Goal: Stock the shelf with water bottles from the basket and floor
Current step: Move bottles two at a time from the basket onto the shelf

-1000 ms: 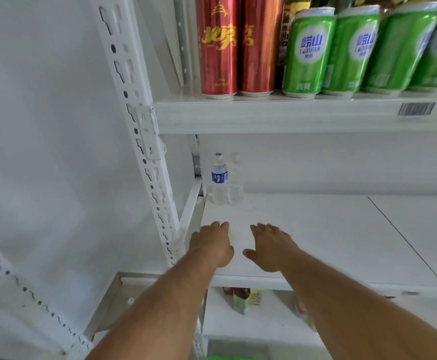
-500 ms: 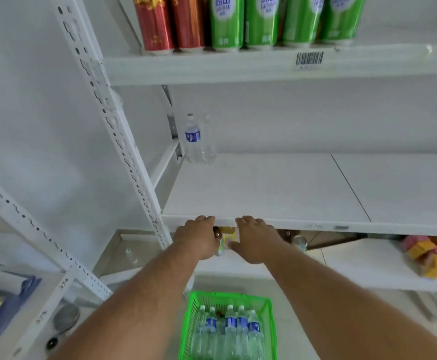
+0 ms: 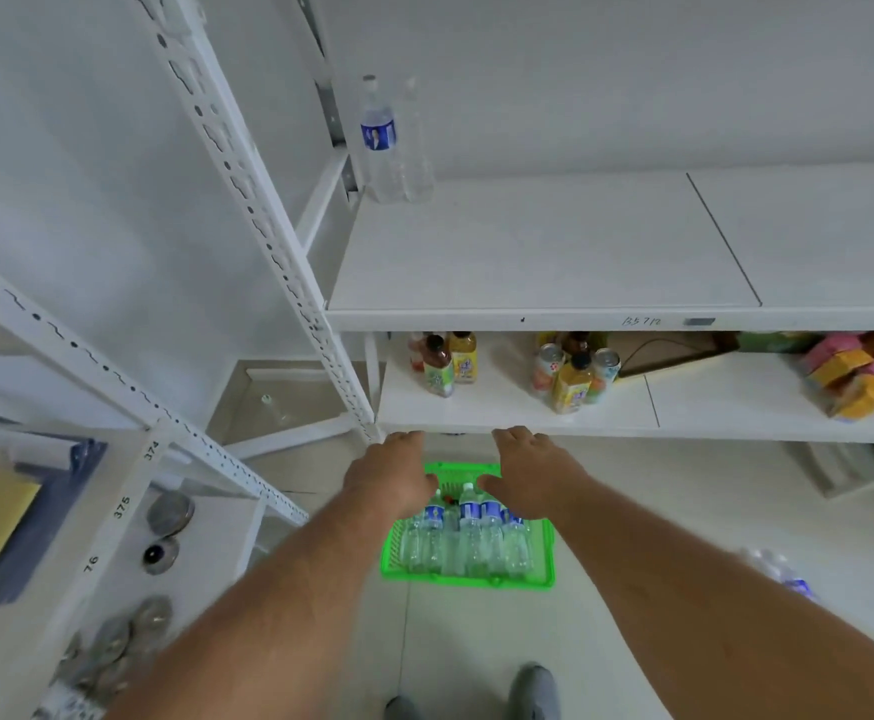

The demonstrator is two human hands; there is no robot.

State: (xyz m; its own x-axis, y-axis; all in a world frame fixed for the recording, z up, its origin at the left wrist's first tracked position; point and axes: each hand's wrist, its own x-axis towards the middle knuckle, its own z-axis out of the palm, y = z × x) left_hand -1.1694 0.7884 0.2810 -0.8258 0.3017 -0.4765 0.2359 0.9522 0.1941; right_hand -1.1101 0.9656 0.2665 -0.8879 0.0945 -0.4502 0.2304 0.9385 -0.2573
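A green basket (image 3: 468,580) sits on the floor below me, holding several clear water bottles (image 3: 468,532) with blue labels. My left hand (image 3: 391,472) and my right hand (image 3: 531,472) hover side by side above the basket's far end, fingers extended, holding nothing. Two water bottles (image 3: 385,142) stand at the back left corner of the white shelf (image 3: 539,252). More water bottles (image 3: 783,571) lie blurred on the floor at the right.
The shelf below (image 3: 518,402) holds juice bottles (image 3: 440,363), cans and coloured packs (image 3: 850,374). A white slotted upright (image 3: 268,236) stands left of the shelf. A second rack at the left carries round metal pieces (image 3: 167,514). My shoes (image 3: 536,688) are on the tiled floor.
My view has tilted down from the upper shelves to the floor. Both hands have dropped from the shelf edge to just over the basket, still empty.
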